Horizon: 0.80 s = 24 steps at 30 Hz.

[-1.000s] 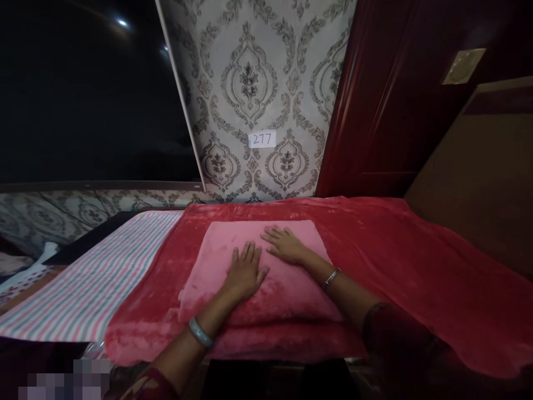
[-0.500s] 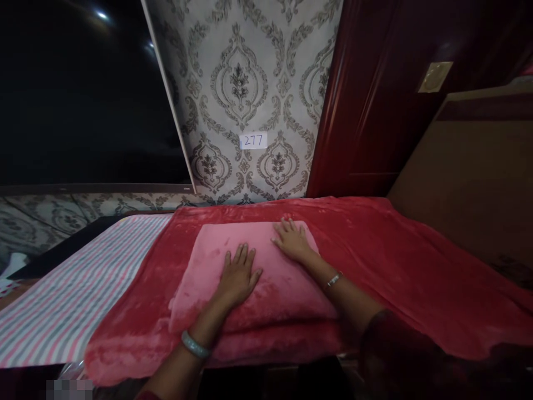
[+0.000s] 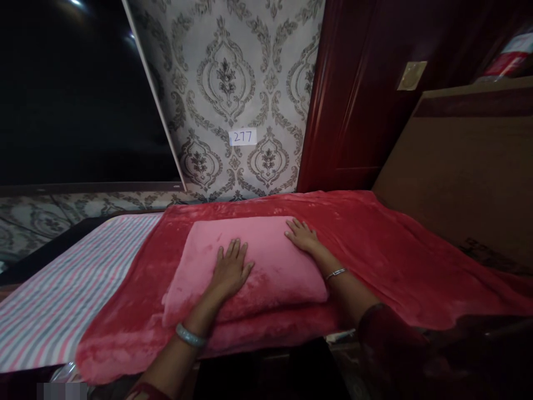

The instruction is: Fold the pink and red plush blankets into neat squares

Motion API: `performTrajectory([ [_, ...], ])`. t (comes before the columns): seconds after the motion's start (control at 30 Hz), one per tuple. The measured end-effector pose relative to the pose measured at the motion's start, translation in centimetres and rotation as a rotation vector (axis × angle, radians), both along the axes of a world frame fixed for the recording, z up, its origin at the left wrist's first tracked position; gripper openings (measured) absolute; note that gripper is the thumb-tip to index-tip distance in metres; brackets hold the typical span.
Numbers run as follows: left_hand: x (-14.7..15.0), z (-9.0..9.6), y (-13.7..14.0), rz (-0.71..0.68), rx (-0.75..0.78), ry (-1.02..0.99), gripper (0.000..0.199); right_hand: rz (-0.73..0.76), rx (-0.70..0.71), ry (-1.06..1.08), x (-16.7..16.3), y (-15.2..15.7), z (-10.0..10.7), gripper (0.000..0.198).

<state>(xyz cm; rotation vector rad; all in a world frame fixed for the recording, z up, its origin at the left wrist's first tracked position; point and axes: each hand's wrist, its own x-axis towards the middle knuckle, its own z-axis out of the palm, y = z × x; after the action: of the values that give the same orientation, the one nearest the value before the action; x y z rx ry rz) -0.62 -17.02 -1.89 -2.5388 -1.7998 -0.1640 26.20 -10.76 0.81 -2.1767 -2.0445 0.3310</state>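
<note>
One pale grey-green, round bangle (image 3: pixel 190 335) sits behind the left hand (image 3: pixel 231 271), and one thin, silver-coloured metal bracelet (image 3: pixel 335 273) behind the right hand (image 3: pixel 302 236). Both hands, apart from each other, lie palm down with fingers spread on a rectangular, folded pink plush blanket (image 3: pixel 266 239): the left near its middle, the right farther forward, at its far right corner. Beneath it, a red plush blanket (image 3: pixel 416 272) extends right of both hands. Left of the left hand lies a pink, grey and white striped cloth (image 3: pixel 83 283). Beyond the hands, a white paper label (image 3: pixel 242 136) reading "277" is on grey damask-patterned wallpaper (image 3: pixel 227 78); forward-left of them stands a black, flat screen (image 3: pixel 75 100).
</note>
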Motion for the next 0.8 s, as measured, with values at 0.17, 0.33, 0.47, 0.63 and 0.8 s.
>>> performTrajectory([
  [0.17,0.2,0.4,-0.3,0.003,-0.048,-0.009,0.068,0.137,0.124,-0.036,-3.2,-1.7,2.3,0.062],
  [0.33,0.1,4.2,1.8,-0.015,-0.153,-0.026,0.070,0.260,0.013,-0.041,-7.5,-1.2,3.8,0.060],
  [0.47,-0.6,6.5,5.7,0.049,-0.146,-0.004,0.065,0.260,0.035,-0.038,-8.9,1.0,3.1,0.058],
  [0.63,-1.8,3.4,8.3,0.149,-0.071,-0.019,0.066,0.243,0.159,-0.033,-8.8,2.2,-0.5,0.059],
  [0.8,-2.1,1.3,8.4,0.145,-0.032,-0.051,0.066,0.227,0.219,-0.031,-8.4,2.6,-2.4,0.057],
])
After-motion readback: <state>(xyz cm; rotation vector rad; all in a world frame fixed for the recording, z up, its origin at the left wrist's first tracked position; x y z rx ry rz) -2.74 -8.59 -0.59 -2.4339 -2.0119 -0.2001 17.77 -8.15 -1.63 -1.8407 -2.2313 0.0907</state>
